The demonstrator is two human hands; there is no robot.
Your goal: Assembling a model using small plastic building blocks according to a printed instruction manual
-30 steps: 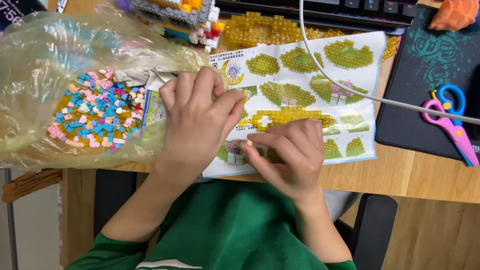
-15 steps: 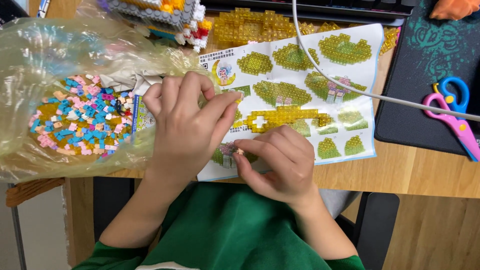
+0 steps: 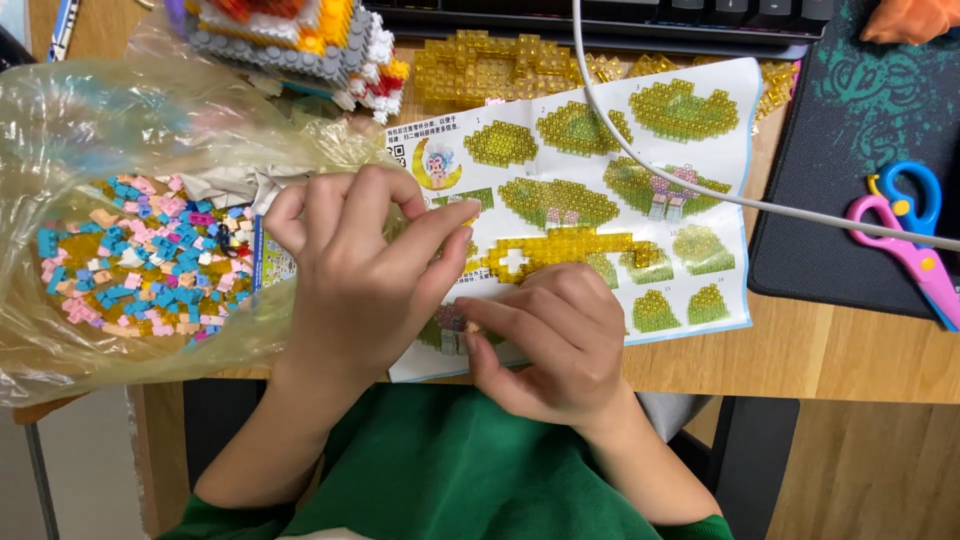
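My left hand (image 3: 360, 275) lies over the lower left of a folded instruction sheet (image 3: 690, 170), fingers together and curled; what is under its palm is hidden. My right hand (image 3: 550, 340) sits beside it, touching it, thumb and forefinger pinched on a tiny brick piece (image 3: 452, 335) at the sheet's near edge. A flat build of clear yellow bricks (image 3: 560, 248) rests on the sheet just beyond my right knuckles.
A clear plastic bag (image 3: 120, 130) of several small pink, blue and tan bricks lies at left. A grey-based brick model (image 3: 300, 35) and loose yellow bricks (image 3: 480, 70) stand behind. White cable (image 3: 640, 150), dark mat (image 3: 850, 150), pink-and-blue scissors (image 3: 915, 235) at right.
Both hands stay together over the sheet's lower left; the right fingers have closed in a little toward the left hand. The view has shifted slightly.
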